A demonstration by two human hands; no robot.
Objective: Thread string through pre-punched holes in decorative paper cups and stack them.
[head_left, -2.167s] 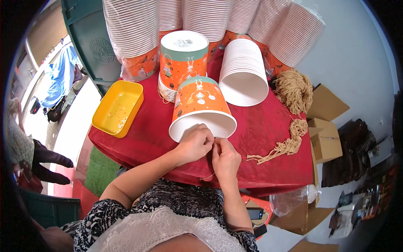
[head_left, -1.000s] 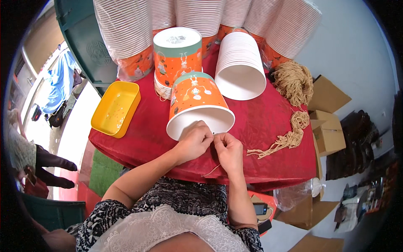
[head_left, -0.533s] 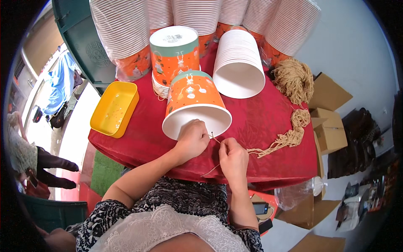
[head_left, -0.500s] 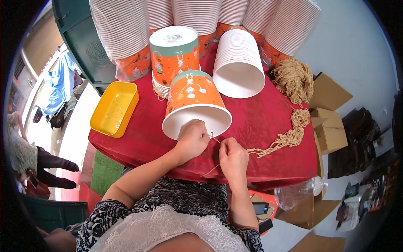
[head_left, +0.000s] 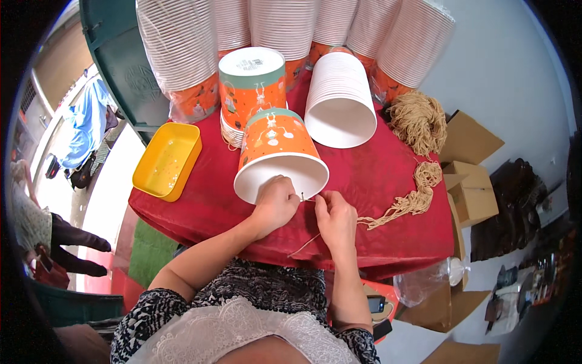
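An orange paper bucket [head_left: 274, 139] with a green base band lies tilted on the table, its white mouth toward me. My left hand [head_left: 277, 201] is closed at the lower right of its rim, fingers curled into the mouth and partly hidden. Just to the right, my right hand [head_left: 336, 221] pinches a thin beige cord [head_left: 305, 244]. A short stretch of cord runs between the two hands at the rim, and a loose tail hangs below the right hand. Beyond the right hand, a bundle of beige cords [head_left: 400, 209] trails across the cloth.
Behind stand an upside-down bucket stack [head_left: 251, 91], a white nested stack on its side [head_left: 341, 100] and several tall wrapped stacks [head_left: 179, 48]. A yellow tray [head_left: 193, 159] sits left on the red tablecloth [head_left: 200, 212]. A cord heap [head_left: 418, 121] and cardboard boxes [head_left: 476, 193] are right.
My right hand has shifted slightly left and up, nearer to my left hand. The cord between them is shorter and flatter. My left hand stays at the bucket's rim.
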